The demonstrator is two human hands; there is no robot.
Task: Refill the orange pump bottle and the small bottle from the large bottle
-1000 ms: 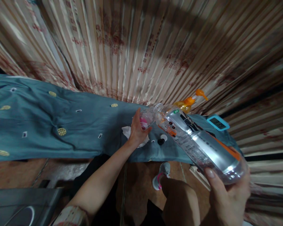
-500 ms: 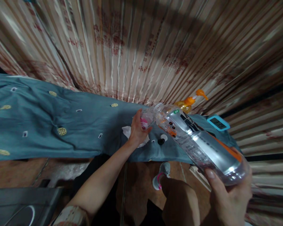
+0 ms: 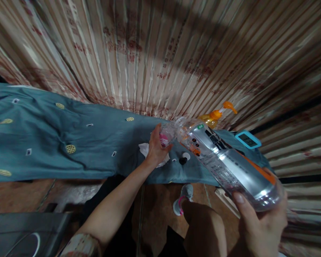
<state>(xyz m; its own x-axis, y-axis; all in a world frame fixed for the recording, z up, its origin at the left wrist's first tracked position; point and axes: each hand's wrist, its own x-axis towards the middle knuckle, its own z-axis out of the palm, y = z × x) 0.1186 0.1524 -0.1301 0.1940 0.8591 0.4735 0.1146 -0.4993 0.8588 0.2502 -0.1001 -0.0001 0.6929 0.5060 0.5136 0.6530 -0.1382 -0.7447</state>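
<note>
My left hand (image 3: 155,147) is wrapped round a small clear cup (image 3: 167,135) with something pink inside, held over the blue cloth-covered table (image 3: 69,142). My right hand (image 3: 259,225) grips the base of a large clear plastic bottle (image 3: 224,162) with a silver and orange label. The bottle is tilted, its open mouth touching the cup's rim. A white crumpled tissue (image 3: 146,150) lies under my left hand. A black cap and a white cap (image 3: 184,158) lie on the cloth just right of the cup.
An orange pump bottle (image 3: 216,116) stands behind the clear bottle, beside a blue-framed digital timer (image 3: 247,139). A striped curtain (image 3: 160,53) hangs behind the table. My knee and a grey shoe (image 3: 184,198) show below the table edge, a dark grey case (image 3: 26,235) at lower left.
Almost nothing has moved; the bottle's base has shifted slightly to the right while its mouth stays at the cup.
</note>
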